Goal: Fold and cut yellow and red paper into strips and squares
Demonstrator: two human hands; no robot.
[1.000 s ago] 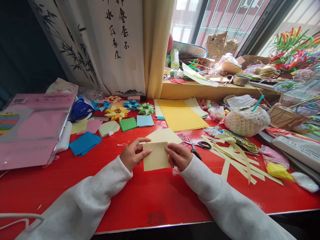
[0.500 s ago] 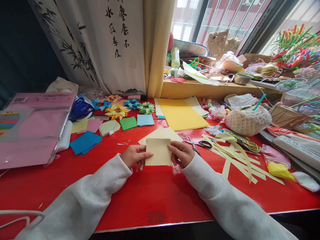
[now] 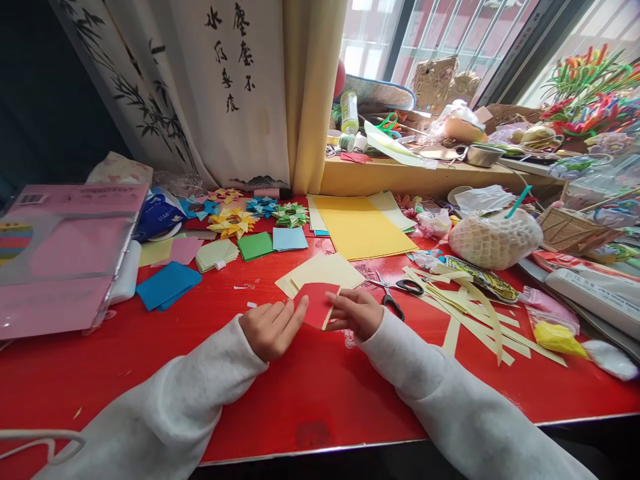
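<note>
Between my two hands is a small paper square (image 3: 316,305), tilted, its facing side looking red and a thin cream edge showing on the right. My left hand (image 3: 274,327) is closed at its left side, fingers across the front and the thumb hidden. On the right edge, my right hand (image 3: 357,310) pinches it between thumb and fingers. Just behind lie larger cream paper sheets (image 3: 320,272), partly covered by the held square. Open scissors with black handles (image 3: 395,290) rest right of my right hand, near a heap of cream paper strips (image 3: 475,320).
Blue paper squares (image 3: 167,285), green squares (image 3: 255,246) and light blue squares (image 3: 290,238) lie toward the back left. Folded paper stars (image 3: 233,222) stand behind them. Yellow sheets (image 3: 367,227) lie at the back. A netted cup with a straw (image 3: 495,239) stands right.
The paper square has turned from its flat cream face to a tilted, red-looking face. My left hand has rolled over so its back and fingers show; the right hand has shifted slightly left.
</note>
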